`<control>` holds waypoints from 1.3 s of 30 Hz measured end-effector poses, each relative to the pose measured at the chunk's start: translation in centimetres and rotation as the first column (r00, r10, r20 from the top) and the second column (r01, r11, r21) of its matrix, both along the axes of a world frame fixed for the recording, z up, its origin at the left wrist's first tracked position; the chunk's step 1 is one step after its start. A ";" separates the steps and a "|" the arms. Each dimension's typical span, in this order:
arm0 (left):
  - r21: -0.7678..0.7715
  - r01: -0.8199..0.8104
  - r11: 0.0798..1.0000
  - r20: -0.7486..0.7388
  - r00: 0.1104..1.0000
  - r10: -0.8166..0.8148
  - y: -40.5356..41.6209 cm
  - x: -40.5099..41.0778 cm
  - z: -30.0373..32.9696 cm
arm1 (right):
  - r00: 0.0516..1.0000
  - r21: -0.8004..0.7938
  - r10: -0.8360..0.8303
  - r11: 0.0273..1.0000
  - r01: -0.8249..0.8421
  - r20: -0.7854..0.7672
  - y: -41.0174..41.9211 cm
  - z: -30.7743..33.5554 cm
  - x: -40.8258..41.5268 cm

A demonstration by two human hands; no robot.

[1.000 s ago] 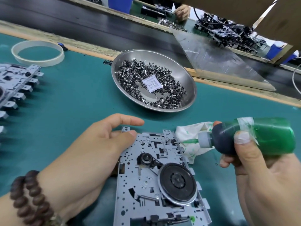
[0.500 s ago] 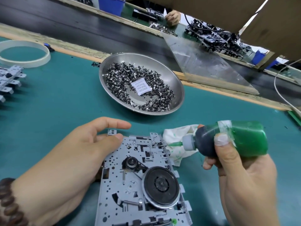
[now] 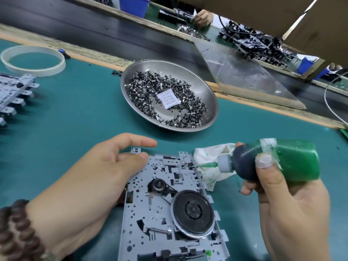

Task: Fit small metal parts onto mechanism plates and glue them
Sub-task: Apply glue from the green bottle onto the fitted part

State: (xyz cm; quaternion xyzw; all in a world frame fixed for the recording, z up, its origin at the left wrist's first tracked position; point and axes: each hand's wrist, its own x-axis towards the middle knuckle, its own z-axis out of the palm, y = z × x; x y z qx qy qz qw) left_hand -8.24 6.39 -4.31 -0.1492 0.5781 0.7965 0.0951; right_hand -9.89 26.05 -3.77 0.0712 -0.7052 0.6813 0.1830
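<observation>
A grey mechanism plate (image 3: 150, 213) with a black flywheel lies on the green mat in front of me. My left hand (image 3: 98, 176) holds its left edge, thumb on the plate's top corner, index finger stretched out beyond it. My right hand (image 3: 282, 200) grips a green glue bottle (image 3: 278, 162) lying sideways, its nozzle tip touching the plate's upper right edge. A steel dish (image 3: 209, 95) behind holds several small metal parts (image 3: 146, 87) and a white desiccant packet.
A glue-stained white rag (image 3: 209, 157) lies under the nozzle. More mechanism plates (image 3: 13, 95) are stacked at the left edge, with a white tape ring (image 3: 33, 61) behind them. A clear acrylic sheet (image 3: 241, 76) leans over the conveyor at the back. Another person's hand (image 3: 202, 17) works beyond it.
The view shifted a little; the plate, my hands and the bottle keep the same pose, with the nozzle staying at the plate's upper right edge.
</observation>
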 end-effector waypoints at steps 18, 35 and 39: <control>-0.002 0.004 1.000 -0.016 1.000 -0.004 -0.1 0.1 -0.1 | 0.999 0.013 0.002 1.000 -0.002 -0.047 0.0 -0.1 0.0; -0.005 -0.004 1.000 -0.001 1.000 0.004 0.0 0.1 0.0 | 0.999 0.020 -0.017 1.000 0.018 -0.051 0.0 0.0 -0.1; 0.008 -0.005 1.000 0.004 1.000 0.005 0.1 0.1 0.1 | 0.998 0.018 -0.013 1.000 0.014 -0.053 0.1 -0.1 -0.1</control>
